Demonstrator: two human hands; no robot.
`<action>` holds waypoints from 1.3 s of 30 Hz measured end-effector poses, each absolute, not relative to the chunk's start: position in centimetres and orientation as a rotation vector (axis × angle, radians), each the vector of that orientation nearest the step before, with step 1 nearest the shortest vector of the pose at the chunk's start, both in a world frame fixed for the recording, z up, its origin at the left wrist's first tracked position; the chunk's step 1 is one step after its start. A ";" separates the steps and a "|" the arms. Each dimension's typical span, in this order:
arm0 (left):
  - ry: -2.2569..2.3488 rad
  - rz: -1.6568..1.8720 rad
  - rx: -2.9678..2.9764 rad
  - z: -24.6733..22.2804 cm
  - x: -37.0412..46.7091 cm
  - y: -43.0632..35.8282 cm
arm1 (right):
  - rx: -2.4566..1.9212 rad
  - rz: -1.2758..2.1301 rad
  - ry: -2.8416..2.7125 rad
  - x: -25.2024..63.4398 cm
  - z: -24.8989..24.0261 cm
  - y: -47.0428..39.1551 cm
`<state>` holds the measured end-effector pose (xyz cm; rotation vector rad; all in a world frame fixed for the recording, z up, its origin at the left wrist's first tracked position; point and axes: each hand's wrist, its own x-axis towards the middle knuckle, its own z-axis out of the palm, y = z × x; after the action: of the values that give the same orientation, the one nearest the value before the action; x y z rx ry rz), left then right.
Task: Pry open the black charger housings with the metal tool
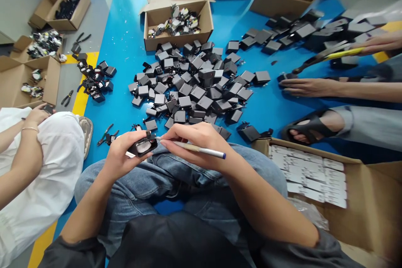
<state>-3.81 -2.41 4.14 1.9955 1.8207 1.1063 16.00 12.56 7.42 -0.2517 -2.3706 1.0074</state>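
My left hand is closed around a small black plastic case, held above my lap. The case is open at the top and shows a whitish part inside. Between the fingers of my right hand is a pen-like tool with a silver and beige barrel and a dark blue end. Its tip meets the right side of the case, partly hidden by my fingers. Just beyond my hands lies a heap of black plastic cases on the blue floor.
A cardboard box with mixed parts stands behind the heap. At right, a co-worker's hand touches a case near yellow-handled cutters. White pieces fill part of another box. Pliers lie left of my hands; another person sits at left.
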 end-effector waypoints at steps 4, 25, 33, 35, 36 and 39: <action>1.855 1.047 2.051 3.8 -3.8 -2.4 | -0.350 1.047 -2.375 15.7 7.3 12.4; 2.027 1.002 2.068 2.2 -3.2 -2.3 | -0.512 1.092 -2.404 14.6 5.4 11.3; 1.992 1.043 1.982 2.1 -3.2 -1.3 | -0.427 0.822 -2.374 14.4 4.7 11.7; 1.932 1.076 1.948 2.1 -3.2 -1.2 | -0.424 0.797 -2.353 15.1 5.6 11.9; 1.936 1.087 1.919 2.0 -3.2 -1.2 | -0.434 0.766 -2.344 15.5 6.2 11.9; 2.087 1.119 1.783 1.9 -3.5 -1.3 | -0.489 0.739 -2.269 16.7 8.0 12.0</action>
<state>-3.53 -1.34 1.85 1.7835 2.0872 1.1187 16.65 11.96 8.03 -0.4891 -2.2685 0.7391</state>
